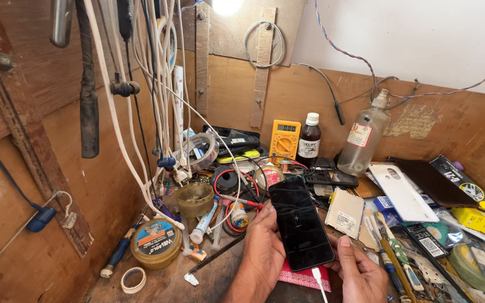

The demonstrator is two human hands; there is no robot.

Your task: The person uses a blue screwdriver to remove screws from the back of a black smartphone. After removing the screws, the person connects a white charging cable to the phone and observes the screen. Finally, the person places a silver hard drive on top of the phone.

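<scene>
Two hands hold one black phone (300,224) over a crowded wooden bench (158,283).

Between the hands, the phone's long axis runs away from the person, tilted slightly left. Left hand (264,247) cups its left edge, fingers curled; right hand (360,272) pinches the lower right corner, equally near. One white cable (319,279) meets its bottom end. Behind stand one yellow multimeter (284,140) and two bottles (310,140).

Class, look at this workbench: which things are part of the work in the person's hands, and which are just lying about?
In hand: black phone, held by left hand and right hand; white cable at its lower end.

Lying about: yellow meter, brown bottle, clear bottle, tape roll, round tin.
</scene>
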